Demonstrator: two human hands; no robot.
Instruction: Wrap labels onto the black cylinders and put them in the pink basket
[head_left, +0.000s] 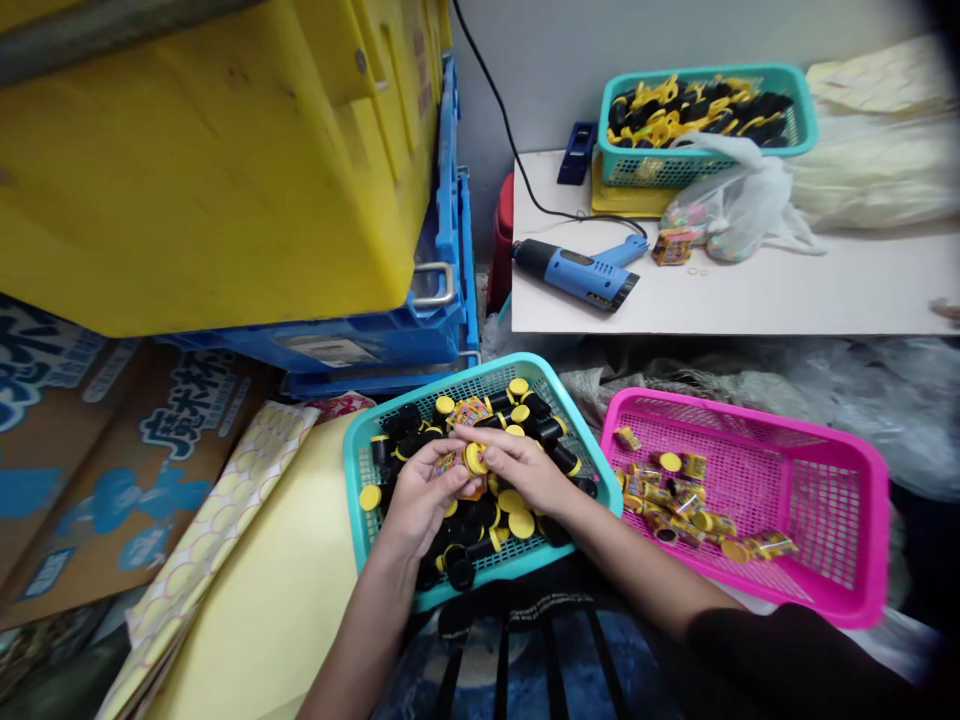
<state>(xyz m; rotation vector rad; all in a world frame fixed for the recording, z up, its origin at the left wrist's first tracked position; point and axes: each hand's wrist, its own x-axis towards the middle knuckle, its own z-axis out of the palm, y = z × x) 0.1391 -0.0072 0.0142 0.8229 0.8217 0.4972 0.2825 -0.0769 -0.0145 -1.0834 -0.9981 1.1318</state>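
Both my hands meet over a teal basket (551,375) full of small black tubes with yellow caps (459,570). Between my fingers is one small yellow-capped tube (474,460), with orange printed wrapping around or beside it. My left hand (424,495) grips it from the left, thumb and fingers closed. My right hand (529,470) pinches at the cap from the right. My fingers partly hide the tube's body. Just behind the hands, a stack of orange printed sleeves (469,411) lies on the tubes.
A pink basket (832,520) with several wrapped tubes (675,505) is on the right. On the white table (847,290) are a blue heat gun (581,272), another teal basket (709,170) and a plastic bag (750,205). Yellow and blue crates (300,170) rise on the left.
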